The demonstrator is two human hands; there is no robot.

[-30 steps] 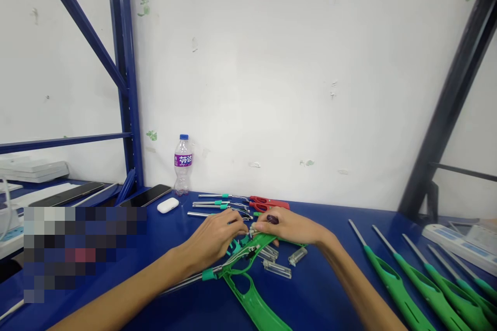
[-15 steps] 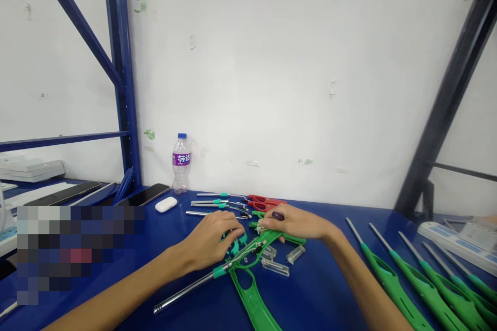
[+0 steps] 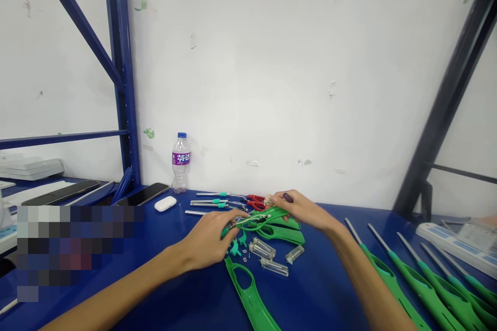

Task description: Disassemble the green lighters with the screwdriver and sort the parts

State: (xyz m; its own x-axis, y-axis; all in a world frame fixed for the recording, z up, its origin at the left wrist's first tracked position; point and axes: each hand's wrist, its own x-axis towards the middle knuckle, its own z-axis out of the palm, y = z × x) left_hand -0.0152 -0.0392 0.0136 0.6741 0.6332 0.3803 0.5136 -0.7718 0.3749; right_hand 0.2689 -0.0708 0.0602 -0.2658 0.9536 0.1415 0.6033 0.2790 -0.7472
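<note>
My left hand (image 3: 212,235) is closed around the front end of an opened gas lighter (image 3: 256,221), a green casing half with thin wires and inner parts exposed. Its metal tube is hidden under the hand. My right hand (image 3: 301,209) grips the handle end of that lighter, and a dark purple tool handle (image 3: 288,197) pokes out between its fingers. By the right thumb is a small clear part (image 3: 268,200). Below the hands lie teal triggers (image 3: 235,247), several clear fuel tanks (image 3: 275,267) and a loose green casing half (image 3: 252,297).
Metal tubes with wires (image 3: 209,203) and red casing halves (image 3: 256,201) lie behind. Several whole green lighters (image 3: 392,274) are lined up at right, near a power strip (image 3: 454,243). At left stand a bottle (image 3: 180,163), a white case (image 3: 165,204) and a phone (image 3: 143,194).
My left hand has taken hold of the lighter's front end. Both hands have lifted the lighter up and away from the loose casing half, uncovering the triggers and fuel tanks.
</note>
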